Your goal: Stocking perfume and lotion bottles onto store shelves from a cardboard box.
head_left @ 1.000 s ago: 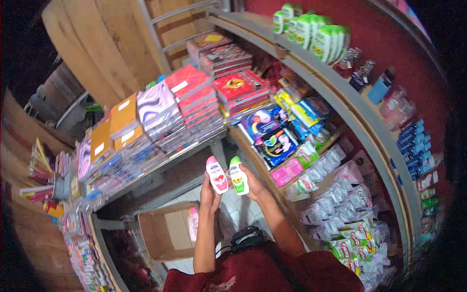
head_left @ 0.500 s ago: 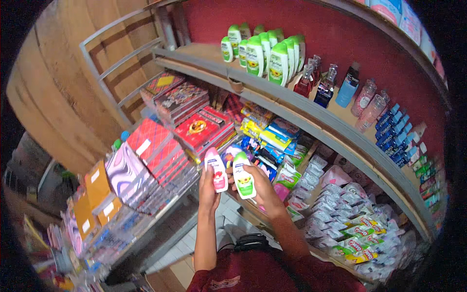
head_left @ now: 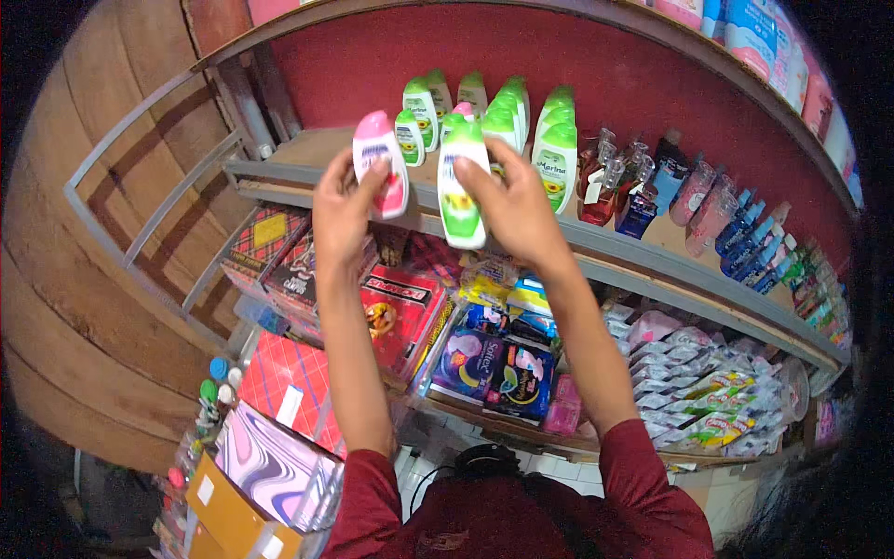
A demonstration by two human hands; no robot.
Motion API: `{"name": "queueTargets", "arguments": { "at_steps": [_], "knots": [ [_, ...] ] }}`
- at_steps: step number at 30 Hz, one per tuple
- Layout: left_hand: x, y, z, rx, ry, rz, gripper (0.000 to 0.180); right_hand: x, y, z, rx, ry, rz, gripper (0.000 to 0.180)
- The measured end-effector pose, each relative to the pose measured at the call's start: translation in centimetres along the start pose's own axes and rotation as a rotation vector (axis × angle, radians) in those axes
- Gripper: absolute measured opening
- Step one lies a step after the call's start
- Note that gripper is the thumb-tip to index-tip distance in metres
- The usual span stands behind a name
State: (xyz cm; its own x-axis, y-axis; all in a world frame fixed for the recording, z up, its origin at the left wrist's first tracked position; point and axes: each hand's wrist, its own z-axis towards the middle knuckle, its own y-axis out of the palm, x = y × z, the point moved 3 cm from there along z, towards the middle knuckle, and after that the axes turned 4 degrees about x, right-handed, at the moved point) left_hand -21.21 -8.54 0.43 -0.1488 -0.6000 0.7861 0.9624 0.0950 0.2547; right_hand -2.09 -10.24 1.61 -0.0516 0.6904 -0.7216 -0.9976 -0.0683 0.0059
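My left hand [head_left: 343,210] grips a white lotion bottle with a pink cap and pink base [head_left: 380,166], thumb across its front. Beside it, my right hand [head_left: 512,200] is closed round a white lotion bottle with a green cap and green base [head_left: 463,186]. Both bottles are held up in front of the upper shelf [head_left: 317,149], a little apart and nearly upright. Behind them stand several green-capped bottles [head_left: 556,166] in rows, partly hidden by my hands. A pink cap shows just behind the bottle in my right hand.
To the right on that shelf are red and blue glass bottles [head_left: 637,207] and pink bottles [head_left: 712,212]. Below lie sanitary pad packs [head_left: 470,361], silver sachets [head_left: 694,377] and red boxes [head_left: 396,312]. A metal frame [head_left: 149,210] leans by the wooden wall at left.
Both hands have risen and reached forward with their bottles, from above the lower goods to the upper shelf's front. The view has shifted too.
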Motion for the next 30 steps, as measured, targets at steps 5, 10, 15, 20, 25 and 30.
{"name": "queueTargets", "arguments": {
  "at_steps": [5, 10, 15, 20, 25, 30],
  "knots": [
    [-1.5, -0.1, 9.8, -0.297, 0.001, 0.144, 0.041, 1.1, 1.4, 8.7, 0.083, -0.181, -0.574, 0.047],
    [-5.3, -1.0, 15.2, -0.493, -0.195, 0.352, 0.043, 3.2, 2.8, 12.6, 0.002, -0.198, -0.914, 0.047],
    [-8.7, -1.6, 16.9, -0.665, -0.343, 0.372, 0.044, 5.2, 3.2, 13.8, -0.233, -0.019, -1.170, 0.040],
    [-10.7, -2.0, 18.0, -0.791, -0.416, 0.449, 0.036, 6.8, 3.1, 13.9, -0.307, 0.091, -1.319, 0.032],
    [-11.8, -1.9, 18.5, -0.823, -0.417, 0.362, 0.034, 7.6, 3.2, 14.0, -0.356, 0.144, -1.449, 0.023],
    [-11.9, -2.2, 18.6, -0.819, -0.457, 0.331, 0.033, 7.8, 3.7, 14.0, -0.344, 0.127, -1.442, 0.020]
  ]
}}
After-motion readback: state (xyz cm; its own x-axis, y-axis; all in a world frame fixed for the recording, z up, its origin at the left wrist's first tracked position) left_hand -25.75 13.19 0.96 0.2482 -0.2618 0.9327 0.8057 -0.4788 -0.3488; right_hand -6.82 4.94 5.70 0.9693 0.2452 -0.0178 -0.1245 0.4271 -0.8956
